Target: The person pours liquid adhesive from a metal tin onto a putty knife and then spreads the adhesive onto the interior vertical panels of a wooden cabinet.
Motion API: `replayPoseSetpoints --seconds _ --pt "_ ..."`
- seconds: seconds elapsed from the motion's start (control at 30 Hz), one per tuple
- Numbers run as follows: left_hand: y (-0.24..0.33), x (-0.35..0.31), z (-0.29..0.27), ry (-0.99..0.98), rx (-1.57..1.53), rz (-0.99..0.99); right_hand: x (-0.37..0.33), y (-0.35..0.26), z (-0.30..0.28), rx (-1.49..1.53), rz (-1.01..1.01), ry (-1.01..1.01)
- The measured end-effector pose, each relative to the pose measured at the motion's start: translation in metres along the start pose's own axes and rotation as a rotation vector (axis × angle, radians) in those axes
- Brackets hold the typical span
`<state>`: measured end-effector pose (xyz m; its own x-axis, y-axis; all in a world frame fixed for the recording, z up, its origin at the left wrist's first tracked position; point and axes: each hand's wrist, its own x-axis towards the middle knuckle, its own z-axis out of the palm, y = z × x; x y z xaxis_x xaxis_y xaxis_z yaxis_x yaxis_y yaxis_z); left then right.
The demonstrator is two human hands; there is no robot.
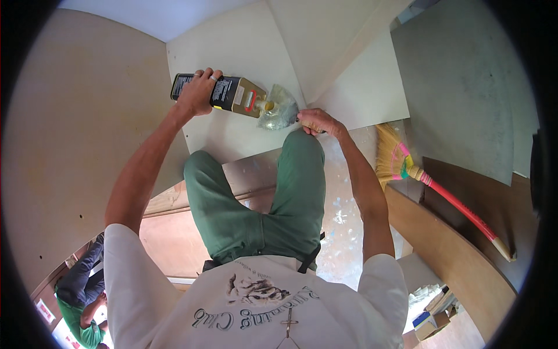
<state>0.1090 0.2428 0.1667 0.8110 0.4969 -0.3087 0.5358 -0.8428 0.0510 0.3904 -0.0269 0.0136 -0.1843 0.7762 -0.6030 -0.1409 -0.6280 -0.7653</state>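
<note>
Left hand [199, 93] wrapped firmly round a rectangular black-and-gold metal can [237, 93], tipped over a pale flat panel [232, 139], spout end at a clear, crumpled-looking plastic container [282, 110]. Right hand [317, 120] closed on container's right end; neck or handle, can't tell. Step looks like pouring; flow itself unclear. Next move likely calls for steady container, slow tilt, then righting the can.
</note>
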Motion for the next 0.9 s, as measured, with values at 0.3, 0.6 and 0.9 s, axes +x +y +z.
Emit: replayPoseSetpoints --seconds 0.3,0.6,0.9 --pt "0.004 0.002 -0.001 -0.008 -0.018 0.000 0.002 0.004 0.002 0.033 -0.019 -0.012" --pt "-0.001 0.010 -0.018 -0.030 -0.060 -0.034 0.003 -0.010 -0.001 0.010 0.004 -0.034" --pt "0.003 0.008 -0.020 -0.033 -0.070 -0.044 0.004 -0.005 0.000 0.002 -0.012 -0.020"
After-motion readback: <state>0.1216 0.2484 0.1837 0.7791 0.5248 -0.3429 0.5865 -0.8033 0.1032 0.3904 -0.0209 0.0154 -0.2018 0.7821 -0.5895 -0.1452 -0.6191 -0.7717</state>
